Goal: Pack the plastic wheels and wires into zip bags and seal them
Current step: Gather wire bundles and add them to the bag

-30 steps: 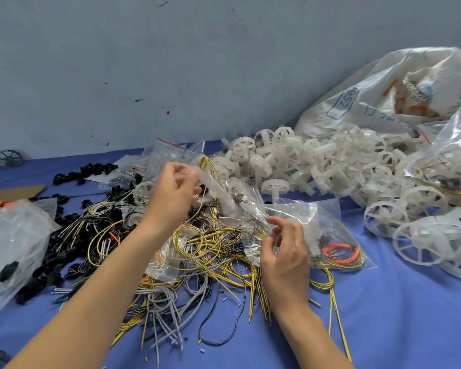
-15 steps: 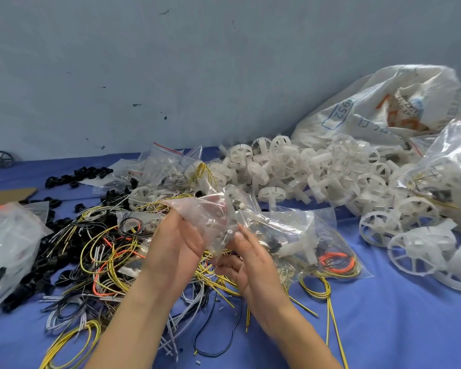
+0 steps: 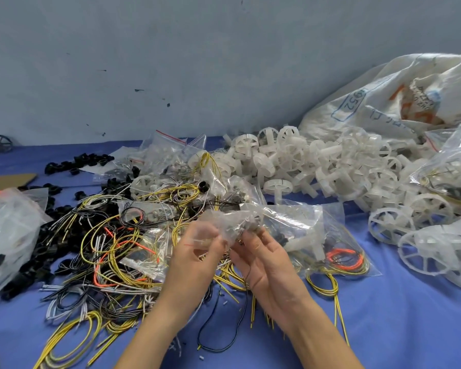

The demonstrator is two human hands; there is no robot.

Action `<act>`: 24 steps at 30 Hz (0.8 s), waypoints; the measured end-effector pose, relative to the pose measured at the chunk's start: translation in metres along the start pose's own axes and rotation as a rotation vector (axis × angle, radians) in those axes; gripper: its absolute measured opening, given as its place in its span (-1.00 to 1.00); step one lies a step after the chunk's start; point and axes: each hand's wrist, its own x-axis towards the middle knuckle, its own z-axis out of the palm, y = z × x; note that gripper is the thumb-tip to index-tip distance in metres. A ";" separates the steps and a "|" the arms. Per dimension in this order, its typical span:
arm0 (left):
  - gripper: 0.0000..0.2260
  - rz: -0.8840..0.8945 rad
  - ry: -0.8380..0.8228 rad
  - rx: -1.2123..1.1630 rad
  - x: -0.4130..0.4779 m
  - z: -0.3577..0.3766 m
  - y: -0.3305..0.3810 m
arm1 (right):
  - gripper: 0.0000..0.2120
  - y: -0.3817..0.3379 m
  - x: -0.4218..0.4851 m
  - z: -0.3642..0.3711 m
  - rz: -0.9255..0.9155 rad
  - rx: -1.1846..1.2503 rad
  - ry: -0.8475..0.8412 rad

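**Head view.** We saw both hands raised close together above the middle of the desk, near its front edge, with a crumpled clear zip bag caught between them. The left hand pinched the bag's left end, its fingers curled around the film, part of which draped over its knuckles. The right hand, palm turned toward the left one, gripped the bag from below, its fingertips buried in the folds. The two hands stood just beside each other, and we could not tell whether they touched. Nor could we tell whether the bag's mouth was open or sealed.

Directly under the hands and to their left lay the tangle of wires, yellow, white, black and orange, spread across the desk's left half. The heap of white plastic wheels lay beyond the hands, toward the back edge and the right, well apart from them. Just right of the right hand lay a filled bag holding orange and yellow wire coils. A printed woven sack leaned at the back right corner. Black parts and another clear bag lay by the left edge.
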 end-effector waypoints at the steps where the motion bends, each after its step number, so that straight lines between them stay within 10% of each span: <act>1: -0.90 -0.003 -0.026 -0.058 -0.003 0.002 0.001 | -0.69 0.002 0.001 0.000 -0.040 -0.048 0.024; 15: -0.78 -0.359 0.061 -0.622 -0.002 0.010 0.001 | -0.76 0.016 -0.022 0.001 -0.460 -1.318 0.211; 21: -0.84 -0.460 0.061 -0.284 0.007 0.006 0.004 | -0.50 0.001 -0.025 -0.007 -0.563 -2.048 0.548; 24: -0.84 -0.448 -0.037 -0.100 0.006 0.009 0.009 | -0.74 -0.005 -0.022 -0.008 -0.389 -2.048 0.503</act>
